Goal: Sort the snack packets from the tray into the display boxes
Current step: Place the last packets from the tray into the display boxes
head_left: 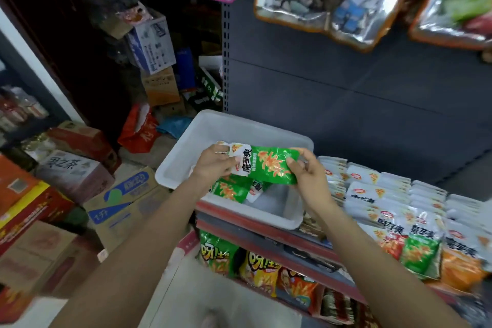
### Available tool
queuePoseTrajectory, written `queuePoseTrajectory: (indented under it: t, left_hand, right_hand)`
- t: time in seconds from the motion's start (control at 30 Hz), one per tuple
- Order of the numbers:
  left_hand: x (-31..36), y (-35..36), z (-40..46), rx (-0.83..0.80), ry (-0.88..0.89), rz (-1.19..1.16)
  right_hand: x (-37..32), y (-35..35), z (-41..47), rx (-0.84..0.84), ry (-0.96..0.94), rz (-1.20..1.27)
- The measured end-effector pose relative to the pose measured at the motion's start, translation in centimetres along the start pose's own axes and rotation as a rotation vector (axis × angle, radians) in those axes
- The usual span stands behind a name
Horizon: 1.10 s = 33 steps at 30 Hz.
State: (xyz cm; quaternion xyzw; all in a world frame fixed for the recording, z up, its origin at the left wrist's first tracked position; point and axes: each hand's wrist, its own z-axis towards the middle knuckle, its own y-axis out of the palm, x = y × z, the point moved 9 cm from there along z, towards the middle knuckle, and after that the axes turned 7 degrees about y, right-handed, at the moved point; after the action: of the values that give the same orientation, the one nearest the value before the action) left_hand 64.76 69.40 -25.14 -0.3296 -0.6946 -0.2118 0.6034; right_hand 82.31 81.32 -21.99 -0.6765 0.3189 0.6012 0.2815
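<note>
Now | both hands (213, 165) (306, 176) grip green packet (269, 165) | over white tray (239, 125)

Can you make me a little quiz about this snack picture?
1. True or false: both hands hold the same green packet.
2. What is under that packet? A) white tray B) a red bucket C) a sink
3. What colour are the packets left in the tray?

Key:
1. True: left hand and right hand pinch its ends.
2. A
3. Green

Green-white snack packet (266, 165) held flat above white tray (239, 125); perhaps two more inside.
</note>
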Motion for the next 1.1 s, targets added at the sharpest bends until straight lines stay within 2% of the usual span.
queuePoseTrajectory:
  t: [0.13, 0.33, 0.5, 0.6, 0.73, 0.83, 0.93, 1.1]
  left_hand:
    - [4.9, 5.8, -1.3, -0.052, 0.267, 0.055]
    - [11.2, 18.3, -4.0, -0.217, 0.536, 0.095]
    - [12.4, 28.6, -6.5, -0.396, 0.610, 0.158]
    - [12.2, 33.5, -8.3, -0.488, 0.647, 0.258]
    - [12.6, 38.0, -10.1, -0.497, 0.791, 0.496]
    - [11.4, 40.7, -10.9, -0.571, 0.847, 0.689]
    - [9.6, 42.5, -11.2, -0.629, 0.816, 0.856]
    - [7.9, 43.3, -11.5, -0.620, 0.764, 0.858]
  right_hand:
    - [-2.6, -6.4, -1.1, 0.080, -0.071, -0.232]
    - [-3.7, -17.7, -3.8, 0.233, -0.081, -0.556]
    - [-3.1, -28.1, -7.5, 0.438, -0.057, -0.543]
    - [-2.4, -32.3, -9.3, 0.534, -0.006, -0.716]
    - [0.4, -33.4, -9.1, 0.382, 0.119, -0.919]
    - [1.0, -33.7, -9.1, 0.346, 0.110, -0.833]
    - [0.4, -34.0, -9.3, 0.369, 0.050, -0.707]
    - [1.4, -33.8, -8.5, 0.349, 0.063, -0.880]
